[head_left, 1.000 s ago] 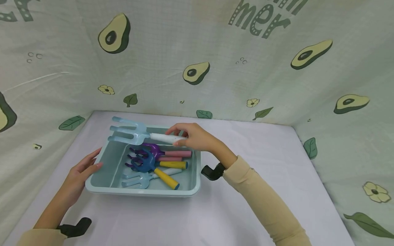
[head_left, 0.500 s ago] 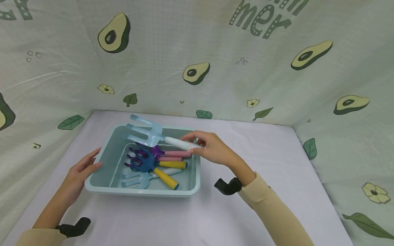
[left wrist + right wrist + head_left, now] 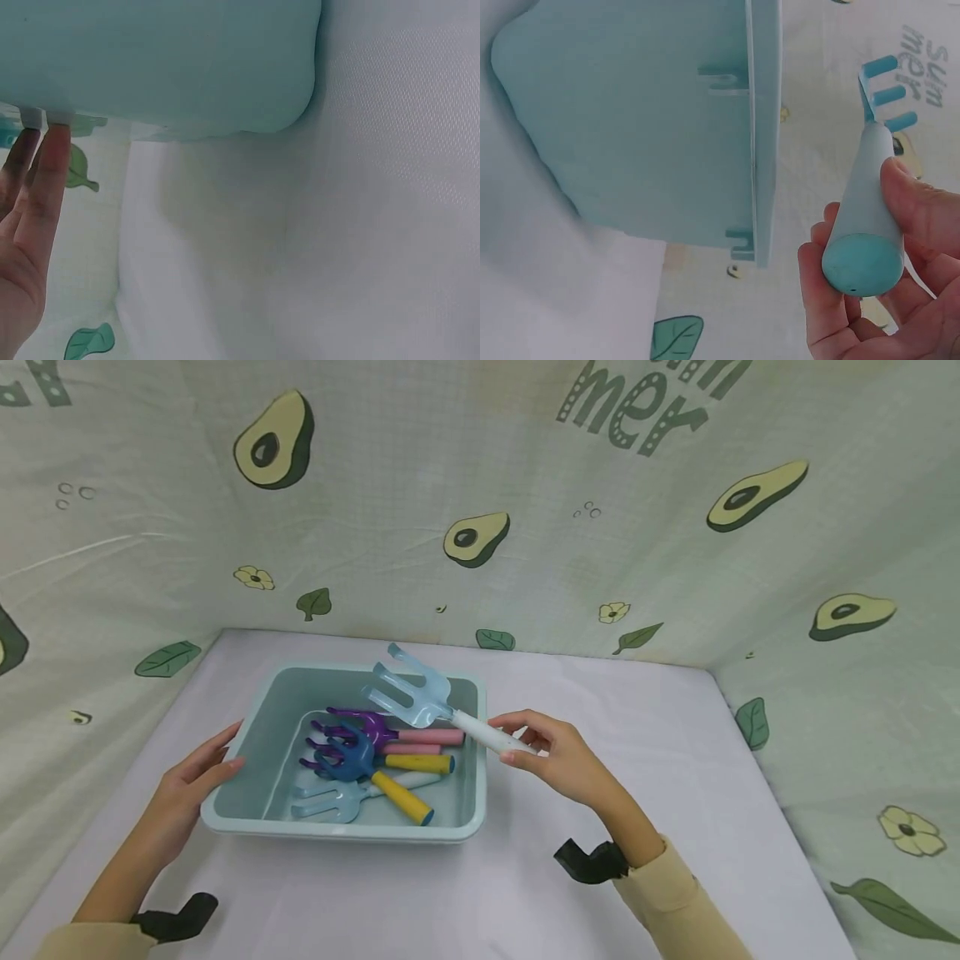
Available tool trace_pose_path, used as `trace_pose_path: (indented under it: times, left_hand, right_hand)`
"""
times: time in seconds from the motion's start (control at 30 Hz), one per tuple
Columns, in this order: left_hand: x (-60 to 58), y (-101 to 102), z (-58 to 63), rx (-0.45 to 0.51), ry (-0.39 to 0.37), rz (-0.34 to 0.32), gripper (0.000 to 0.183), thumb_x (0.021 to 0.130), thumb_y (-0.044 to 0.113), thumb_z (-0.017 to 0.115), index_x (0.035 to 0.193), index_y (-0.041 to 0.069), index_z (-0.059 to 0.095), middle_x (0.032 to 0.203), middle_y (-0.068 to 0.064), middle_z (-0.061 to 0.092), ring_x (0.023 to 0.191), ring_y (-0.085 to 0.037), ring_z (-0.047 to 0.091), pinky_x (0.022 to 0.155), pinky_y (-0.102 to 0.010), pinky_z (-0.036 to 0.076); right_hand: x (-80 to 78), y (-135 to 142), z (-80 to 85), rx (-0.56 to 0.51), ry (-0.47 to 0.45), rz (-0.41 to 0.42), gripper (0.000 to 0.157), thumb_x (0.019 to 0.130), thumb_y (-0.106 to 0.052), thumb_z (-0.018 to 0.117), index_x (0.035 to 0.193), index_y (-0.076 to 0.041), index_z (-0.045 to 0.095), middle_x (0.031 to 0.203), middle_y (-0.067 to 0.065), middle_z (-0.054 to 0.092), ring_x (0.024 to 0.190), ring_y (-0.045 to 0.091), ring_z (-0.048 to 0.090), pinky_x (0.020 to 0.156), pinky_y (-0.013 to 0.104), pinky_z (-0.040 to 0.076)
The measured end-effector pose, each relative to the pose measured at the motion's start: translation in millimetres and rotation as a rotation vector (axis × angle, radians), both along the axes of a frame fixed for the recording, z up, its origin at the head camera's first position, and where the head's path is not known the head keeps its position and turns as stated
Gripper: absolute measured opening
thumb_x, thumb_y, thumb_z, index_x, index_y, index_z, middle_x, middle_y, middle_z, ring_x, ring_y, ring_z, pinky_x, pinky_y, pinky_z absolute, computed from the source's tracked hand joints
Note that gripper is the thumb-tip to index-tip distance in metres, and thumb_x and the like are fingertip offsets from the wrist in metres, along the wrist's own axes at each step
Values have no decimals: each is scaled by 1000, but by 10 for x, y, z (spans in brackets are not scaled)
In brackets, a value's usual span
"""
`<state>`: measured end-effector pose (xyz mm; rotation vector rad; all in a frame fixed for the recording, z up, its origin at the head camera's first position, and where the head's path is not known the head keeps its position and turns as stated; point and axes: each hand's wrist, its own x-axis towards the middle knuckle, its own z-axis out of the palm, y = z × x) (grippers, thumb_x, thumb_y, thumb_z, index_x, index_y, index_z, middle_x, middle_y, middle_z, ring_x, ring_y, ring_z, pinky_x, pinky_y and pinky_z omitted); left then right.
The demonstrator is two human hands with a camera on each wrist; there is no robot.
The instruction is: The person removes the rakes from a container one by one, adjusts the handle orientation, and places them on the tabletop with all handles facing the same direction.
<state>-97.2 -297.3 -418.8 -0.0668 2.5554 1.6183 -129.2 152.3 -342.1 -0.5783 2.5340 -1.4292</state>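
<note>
Now, head view: right hand pinches white handle of light-blue fork, raised, slanting over tub's right rim. Left hand at tub's left end, fingers straight. Pink-handled forks, yellow-handled forks, second light-blue fork overlap inside. Risk: grip sits far back, so fork's head could dip and clip rim. Left wrist: fingers touch tub's outside; contents hidden. Right wrist: turquoise handle end shows, unclear from head; gap between handle and rim.
</note>
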Motion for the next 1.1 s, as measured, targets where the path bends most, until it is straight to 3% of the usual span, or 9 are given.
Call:
trace_pose_path:
  times: [0.27,0.53,0.7,0.9,1.1]
  left_hand:
    - [2,-11,-20,-44,-4,22,54,98,35,45,146,34,22,151,20,20,139,-2,21,74,-3,35]
    - [-14,-43,-38,-36,-6,32,52,98,33,46,146,33,24,146,24,23,126,11,27,73,-5,36]
    - [-27,-54,-39,-24,-16,31,52,98,33,45,145,34,24,146,25,23,125,11,27,73,-5,36]
    - [-36,-55,-39,1,-2,26,53,98,30,46,146,33,25,145,27,23,121,15,28,74,-4,34]
    - [-42,-43,-59,-22,-16,21,53,98,32,44,146,34,22,148,24,20,132,6,24,72,-4,36]
  right_hand:
    - [172,166,-156,-37,-69,-99,37,84,-22,69,120,-25,60,107,1,60,86,23,55,70,29,47]
    - [314,304,-315,-95,-84,-157,40,84,-21,69,122,-20,58,103,7,59,87,24,55,71,28,49]
    - [367,389,-410,-143,-80,-197,39,84,-18,69,122,-17,58,107,7,57,81,18,55,69,26,48]
    - [438,456,-520,-184,-119,-291,40,83,-16,69,122,-12,58,99,11,58,79,15,56,69,26,49]
    - [510,483,-626,-229,-185,-422,42,82,-16,70,122,-11,58,99,6,58,83,14,57,73,26,49]
